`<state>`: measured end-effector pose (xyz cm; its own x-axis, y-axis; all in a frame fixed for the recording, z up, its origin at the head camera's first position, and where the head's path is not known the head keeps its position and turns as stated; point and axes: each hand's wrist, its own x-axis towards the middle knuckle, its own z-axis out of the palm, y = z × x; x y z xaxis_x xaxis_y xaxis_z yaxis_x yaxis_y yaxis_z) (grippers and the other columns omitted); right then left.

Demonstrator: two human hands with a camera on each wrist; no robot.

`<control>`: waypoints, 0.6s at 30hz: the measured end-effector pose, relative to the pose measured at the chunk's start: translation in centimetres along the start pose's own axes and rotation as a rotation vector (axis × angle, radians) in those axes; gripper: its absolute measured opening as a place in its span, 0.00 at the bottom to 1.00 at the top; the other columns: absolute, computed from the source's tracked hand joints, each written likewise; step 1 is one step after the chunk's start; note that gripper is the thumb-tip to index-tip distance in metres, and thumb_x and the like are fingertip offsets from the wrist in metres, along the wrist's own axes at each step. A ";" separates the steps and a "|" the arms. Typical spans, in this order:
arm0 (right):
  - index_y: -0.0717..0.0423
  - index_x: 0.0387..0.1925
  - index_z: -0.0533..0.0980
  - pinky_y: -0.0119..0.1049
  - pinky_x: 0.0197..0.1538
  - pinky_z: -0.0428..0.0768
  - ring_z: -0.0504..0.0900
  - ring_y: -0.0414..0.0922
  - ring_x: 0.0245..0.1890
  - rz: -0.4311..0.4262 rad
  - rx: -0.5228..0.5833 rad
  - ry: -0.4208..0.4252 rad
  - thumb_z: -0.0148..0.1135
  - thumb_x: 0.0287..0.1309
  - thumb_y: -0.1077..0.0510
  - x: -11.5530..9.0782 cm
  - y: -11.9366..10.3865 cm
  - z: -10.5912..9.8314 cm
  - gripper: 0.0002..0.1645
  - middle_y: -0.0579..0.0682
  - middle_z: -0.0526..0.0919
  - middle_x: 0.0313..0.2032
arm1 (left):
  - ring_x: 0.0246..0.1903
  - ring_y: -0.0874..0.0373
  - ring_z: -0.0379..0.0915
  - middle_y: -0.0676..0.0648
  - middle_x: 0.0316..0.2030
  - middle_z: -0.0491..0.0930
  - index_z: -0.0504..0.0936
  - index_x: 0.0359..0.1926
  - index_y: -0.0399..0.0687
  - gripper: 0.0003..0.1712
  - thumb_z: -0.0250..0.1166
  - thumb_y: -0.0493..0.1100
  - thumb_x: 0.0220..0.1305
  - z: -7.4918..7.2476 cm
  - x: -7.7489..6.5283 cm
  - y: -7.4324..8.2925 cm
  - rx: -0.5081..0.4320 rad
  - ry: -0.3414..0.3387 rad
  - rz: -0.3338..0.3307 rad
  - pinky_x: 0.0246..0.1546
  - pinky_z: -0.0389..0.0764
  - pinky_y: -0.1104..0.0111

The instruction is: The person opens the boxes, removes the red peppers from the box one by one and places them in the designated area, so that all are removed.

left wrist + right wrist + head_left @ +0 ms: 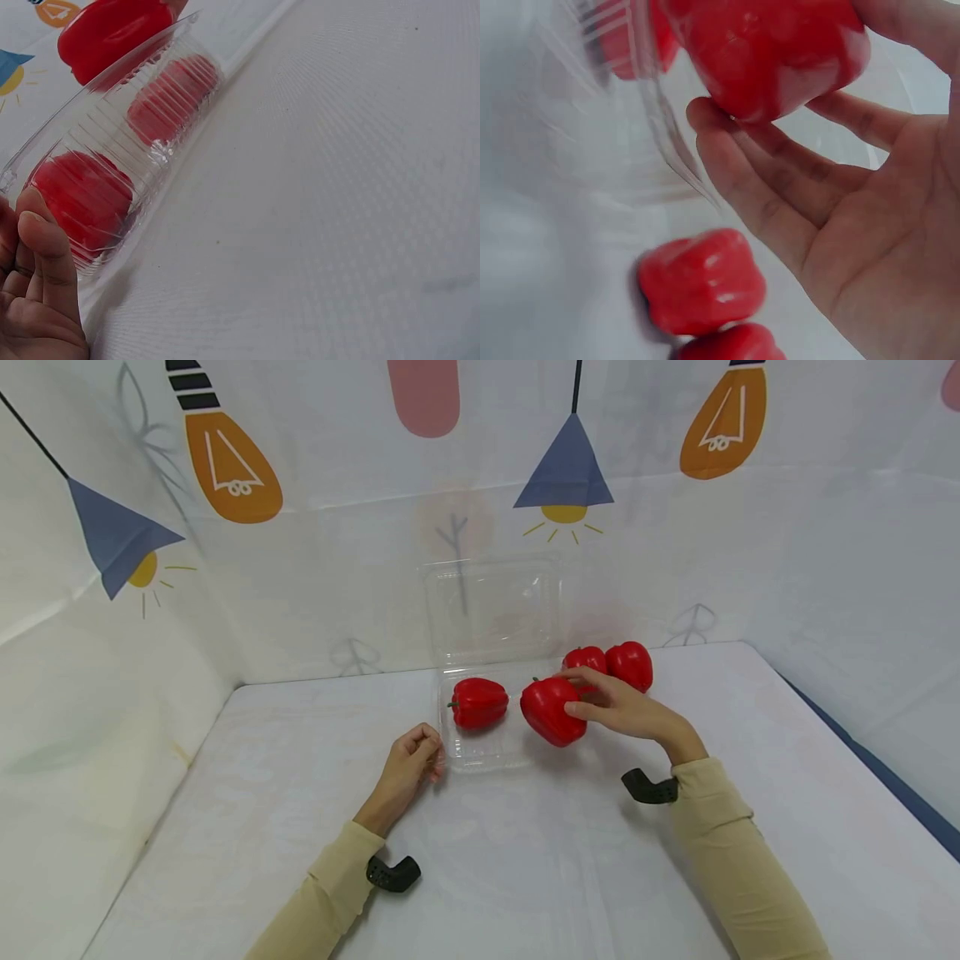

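Observation:
A clear plastic clamshell box [480,767] lies with its lid [495,610] raised against the backdrop. One red bell pepper [478,703] rests on its side in the left half, stem to the left. My left hand [408,768] pinches the box's left front edge, fingers curled. My right hand [618,706] holds another red bell pepper [551,710] between thumb and fingers, above the box's right half. In the right wrist view its fingers [757,202] lie along the held pepper [772,52]. Red also shows through the box wall in the left wrist view.
Two more red bell peppers [630,665] sit side by side behind my right hand, at the back right of the box. A white cloth [525,877] covers the table. A printed curtain [337,568] stands along the back and sides.

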<state>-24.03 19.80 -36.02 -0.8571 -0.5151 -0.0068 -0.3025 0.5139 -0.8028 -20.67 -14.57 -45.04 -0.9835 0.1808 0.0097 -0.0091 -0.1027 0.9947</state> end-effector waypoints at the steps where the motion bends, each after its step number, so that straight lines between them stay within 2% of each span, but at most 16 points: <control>1: 0.39 0.63 0.63 0.49 0.53 0.79 0.68 0.54 0.61 0.003 -0.006 0.010 0.62 0.57 0.45 -0.1 0.0 -0.2 0.33 0.50 0.69 0.59 | 0.16 0.64 0.68 0.53 0.18 0.71 0.69 0.30 0.43 0.08 0.51 0.37 0.69 0.0 0.0 0.0 0.000 0.002 0.000 0.16 0.70 0.76; 7: 0.38 0.62 0.63 0.48 0.53 0.79 0.70 0.53 0.58 0.014 -0.013 0.048 0.62 0.58 0.46 -0.8 0.5 -1.7 0.32 0.50 0.70 0.57 | 0.16 0.63 0.68 0.53 0.17 0.70 0.69 0.30 0.44 0.08 0.51 0.36 0.69 0.1 -0.1 0.2 -0.008 0.004 0.001 0.16 0.70 0.76; 13: 0.45 0.64 0.62 0.44 0.52 0.80 0.70 0.52 0.57 0.019 -0.041 0.061 0.60 0.59 0.46 -1.2 0.9 -2.4 0.33 0.52 0.71 0.56 | 0.16 0.64 0.69 0.53 0.18 0.70 0.69 0.30 0.45 0.08 0.51 0.36 0.69 0.1 -0.2 0.3 -0.001 0.011 -0.004 0.15 0.71 0.76; 18: 0.47 0.65 0.61 0.48 0.52 0.80 0.68 0.54 0.59 0.026 -0.056 0.074 0.60 0.60 0.46 -1.6 1.2 -2.8 0.34 0.54 0.69 0.58 | 0.16 0.64 0.69 0.54 0.17 0.70 0.69 0.30 0.45 0.08 0.51 0.36 0.68 0.2 -0.2 0.3 -0.005 0.013 -0.013 0.15 0.71 0.76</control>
<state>-24.13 23.15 -35.33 -0.8927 -0.4503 0.0185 -0.3010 0.5650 -0.7683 -20.46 -14.44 -44.69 -0.9855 0.1695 -0.0048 -0.0230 -0.1055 0.9942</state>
